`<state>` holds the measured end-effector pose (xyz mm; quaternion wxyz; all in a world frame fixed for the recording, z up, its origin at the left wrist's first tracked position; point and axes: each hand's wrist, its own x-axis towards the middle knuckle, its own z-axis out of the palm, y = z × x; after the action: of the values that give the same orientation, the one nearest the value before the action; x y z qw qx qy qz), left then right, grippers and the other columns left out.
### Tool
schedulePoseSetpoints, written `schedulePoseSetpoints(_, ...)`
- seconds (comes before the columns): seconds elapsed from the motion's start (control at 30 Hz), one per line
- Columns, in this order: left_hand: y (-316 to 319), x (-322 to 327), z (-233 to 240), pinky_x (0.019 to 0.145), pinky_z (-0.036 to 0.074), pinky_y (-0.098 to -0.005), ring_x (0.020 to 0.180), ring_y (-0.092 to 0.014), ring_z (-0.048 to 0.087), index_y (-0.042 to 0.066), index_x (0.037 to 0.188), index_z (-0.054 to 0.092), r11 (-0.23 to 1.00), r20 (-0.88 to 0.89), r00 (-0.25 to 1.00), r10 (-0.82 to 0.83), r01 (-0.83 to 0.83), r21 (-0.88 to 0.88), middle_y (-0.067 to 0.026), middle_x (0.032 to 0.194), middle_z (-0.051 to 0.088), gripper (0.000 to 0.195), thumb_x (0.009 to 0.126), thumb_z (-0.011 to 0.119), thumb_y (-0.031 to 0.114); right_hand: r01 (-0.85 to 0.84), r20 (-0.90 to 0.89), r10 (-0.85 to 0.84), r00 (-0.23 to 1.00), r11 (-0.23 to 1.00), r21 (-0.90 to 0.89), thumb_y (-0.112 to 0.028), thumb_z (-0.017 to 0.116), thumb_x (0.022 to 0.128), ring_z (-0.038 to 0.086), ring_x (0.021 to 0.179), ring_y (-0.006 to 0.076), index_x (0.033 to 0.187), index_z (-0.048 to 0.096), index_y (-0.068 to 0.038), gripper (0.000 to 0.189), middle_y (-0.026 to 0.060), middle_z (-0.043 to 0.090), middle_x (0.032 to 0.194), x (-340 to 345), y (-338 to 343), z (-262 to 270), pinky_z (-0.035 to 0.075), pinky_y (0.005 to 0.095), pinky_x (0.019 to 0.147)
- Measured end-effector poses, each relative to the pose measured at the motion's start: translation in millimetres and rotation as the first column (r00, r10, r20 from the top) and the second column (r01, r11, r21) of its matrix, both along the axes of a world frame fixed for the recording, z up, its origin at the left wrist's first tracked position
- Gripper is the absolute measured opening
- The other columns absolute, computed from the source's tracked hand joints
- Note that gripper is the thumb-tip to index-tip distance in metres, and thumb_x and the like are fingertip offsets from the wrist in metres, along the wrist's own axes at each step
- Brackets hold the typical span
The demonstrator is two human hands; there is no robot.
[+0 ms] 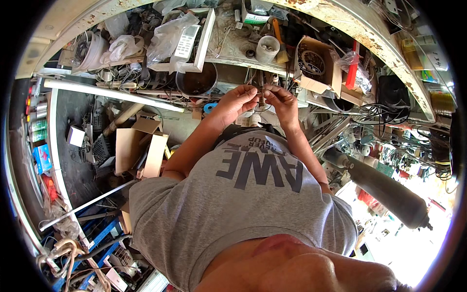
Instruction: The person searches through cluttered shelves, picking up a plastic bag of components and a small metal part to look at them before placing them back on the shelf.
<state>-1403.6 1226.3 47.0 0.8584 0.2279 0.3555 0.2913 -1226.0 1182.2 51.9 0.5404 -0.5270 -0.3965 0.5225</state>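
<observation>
Close together in front of my waist, my left hand [238,102] and my right hand [282,105] meet at the fingertips. Thumb and forefinger of each pinch a small thin part [260,92], too small and too covered by fingers to name. Just beyond the fingers is the front edge of a cluttered workbench [233,62]. On it stand a white plastic tub [267,49] of small parts and a paintbrush [279,40] with an orange handle. A dark round bowl [197,82] lies below the bench edge, left of my hands.
A white tray [208,40] holds plastic bags and a white remote control [186,43]. An open cardboard box [306,83] sits at the bench's right. Another cardboard box [127,149] is by my left arm. A grey cylinder [386,189] stands at my right, near tangled cables [383,109].
</observation>
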Motion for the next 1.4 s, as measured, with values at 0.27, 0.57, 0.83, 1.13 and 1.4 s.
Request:
schedulePoseSetpoints(0.27,-6.0,3.6,7.4,0.087,0.049,-0.0206,0.092,-0.008,0.058,0.007,0.108,0.058,0.994,0.035,0.998,-0.061,0.058,0.089,-0.0004,0.101,0.06,0.021,0.092,0.06,0.02,-0.092,0.108,0.084,0.991,0.993,0.07,-0.004,0.064,0.087,0.06,0.082,0.0089,0.103,0.066,0.0,0.017,0.0039,0.067,0.092,-1.3,-0.5,0.6,0.051,0.0231,0.073)
schedulePoseSetpoints(0.57,-4.6,2.1,-7.9,0.077,0.051,-0.0209,0.082,-0.006,0.059,0.009,0.102,0.057,1.0,0.043,0.999,-0.001,0.001,-0.006,0.0018,0.092,0.061,0.02,0.092,0.06,0.026,-0.11,0.055,0.108,0.993,0.993,0.034,-0.003,0.063,0.086,0.06,0.081,0.0077,0.101,0.066,0.001,0.015,0.0039,0.068,0.089,-4.4,-1.3,8.2,0.049,0.0224,0.074)
schedulePoseSetpoints(0.83,-5.5,2.0,-0.3,0.072,0.05,-0.0189,0.079,-0.005,0.058,0.012,0.098,0.058,1.0,-0.075,0.997,-0.024,0.024,0.004,0.0036,0.087,0.06,0.017,0.09,0.062,0.026,-0.116,0.093,0.11,0.99,0.991,0.063,-0.002,0.064,0.085,0.06,0.082,0.0086,0.098,0.068,-0.001,0.013,0.0045,0.068,0.09,-2.3,-4.6,8.8,0.049,0.0232,0.075)
schedulePoseSetpoints(1.13,-7.7,5.2,-6.7,0.074,0.052,-0.0218,0.08,-0.008,0.06,0.009,0.098,0.06,0.998,-0.081,0.995,0.057,-0.057,0.007,0.001,0.087,0.062,0.019,0.086,0.068,0.022,-0.116,0.204,0.099,0.974,0.991,0.072,-0.004,0.067,0.083,0.061,0.08,0.0094,0.097,0.069,-0.002,0.014,0.0056,0.068,0.087,-1.6,-7.4,7.8,0.049,0.0239,0.072)
schedulePoseSetpoints(1.4,-9.3,8.3,-6.3,0.074,0.052,-0.0207,0.08,-0.008,0.061,0.009,0.099,0.061,0.998,-0.138,0.989,0.061,-0.06,0.01,0.0015,0.089,0.062,0.016,0.089,0.065,0.02,-0.058,0.351,0.034,0.936,0.997,0.058,-0.009,0.068,0.082,0.063,0.074,0.0132,0.094,0.07,-0.003,0.013,0.0085,0.068,0.084,-3.7,-9.2,10.1,0.049,0.0259,0.067)
